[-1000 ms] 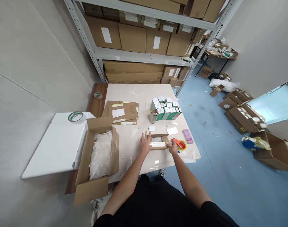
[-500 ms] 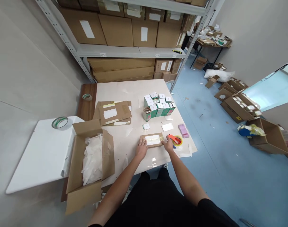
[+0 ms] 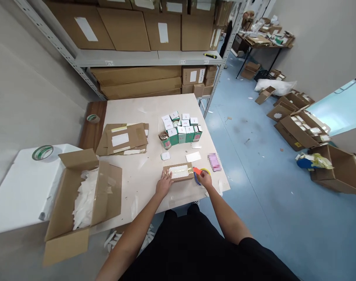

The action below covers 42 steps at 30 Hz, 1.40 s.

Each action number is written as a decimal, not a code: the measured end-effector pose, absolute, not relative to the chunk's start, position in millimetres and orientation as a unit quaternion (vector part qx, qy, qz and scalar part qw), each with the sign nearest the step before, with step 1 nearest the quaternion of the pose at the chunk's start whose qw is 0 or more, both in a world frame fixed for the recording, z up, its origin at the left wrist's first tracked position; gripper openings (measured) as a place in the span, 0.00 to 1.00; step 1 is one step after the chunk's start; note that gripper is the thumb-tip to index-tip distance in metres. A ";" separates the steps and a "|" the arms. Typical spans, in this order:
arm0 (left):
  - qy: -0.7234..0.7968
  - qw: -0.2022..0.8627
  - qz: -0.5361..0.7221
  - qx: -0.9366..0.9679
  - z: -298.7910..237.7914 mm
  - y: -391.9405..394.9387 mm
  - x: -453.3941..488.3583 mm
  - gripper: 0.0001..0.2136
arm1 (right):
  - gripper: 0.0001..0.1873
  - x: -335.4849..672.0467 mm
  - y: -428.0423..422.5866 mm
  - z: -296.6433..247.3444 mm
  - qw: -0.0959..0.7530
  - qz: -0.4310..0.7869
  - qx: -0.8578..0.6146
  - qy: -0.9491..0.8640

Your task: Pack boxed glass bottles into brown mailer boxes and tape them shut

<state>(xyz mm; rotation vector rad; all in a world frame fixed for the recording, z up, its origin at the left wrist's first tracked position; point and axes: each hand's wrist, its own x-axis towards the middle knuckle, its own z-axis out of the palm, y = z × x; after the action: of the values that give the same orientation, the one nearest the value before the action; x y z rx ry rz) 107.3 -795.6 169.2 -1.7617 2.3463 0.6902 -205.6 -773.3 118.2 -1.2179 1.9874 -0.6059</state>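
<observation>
My left hand (image 3: pixel 164 183) rests with its fingers spread on the left end of a small flat cardboard box (image 3: pixel 182 178). A white label (image 3: pixel 178 171) covers most of the box's top, and shiny clear tape crosses its right end. My right hand (image 3: pixel 205 179) is closed on an orange tape dispenser (image 3: pixel 197 170), whose front meets the box's right end. Parts of its yellow ring and blue edge show round the hand. Behind the box lie a white card (image 3: pixel 193 157) and a smaller white piece (image 3: pixel 165 156).
Several green-and-white small boxes (image 3: pixel 185 132) stand in a group beyond the card. Flattened cardboard (image 3: pixel 137 134) lies to the left. An open carton (image 3: pixel 107 191) with white packing stands at the table's left edge; a metal shelf (image 3: pixel 131 58) backs the table.
My right hand has gone from the box's right end onto the dispenser, which now sits closer against the box. My left hand stays on the box. The whole view has shifted.
</observation>
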 end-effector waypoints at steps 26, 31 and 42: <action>0.716 0.138 0.283 -0.623 175.2 -820.2 90.1 0.30 | 0.17 -209.0 -812.7 178.0 0.601 -0.432 -0.409 0.534; 0.724 0.111 0.280 -0.621 178.6 -811.0 86.1 0.31 | 0.23 -147.0 -816.6 192.6 0.697 -0.471 -0.306 0.446; 0.727 0.084 0.294 -0.615 172.4 -795.6 85.3 0.34 | 0.26 -101.8 -817.0 196.0 0.651 -0.401 -0.365 0.531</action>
<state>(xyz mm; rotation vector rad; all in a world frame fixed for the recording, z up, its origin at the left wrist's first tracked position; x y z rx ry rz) 85.3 -795.6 172.4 -1.8367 2.1688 0.8761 -101.8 -817.0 196.0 -0.8282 1.2047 -0.9114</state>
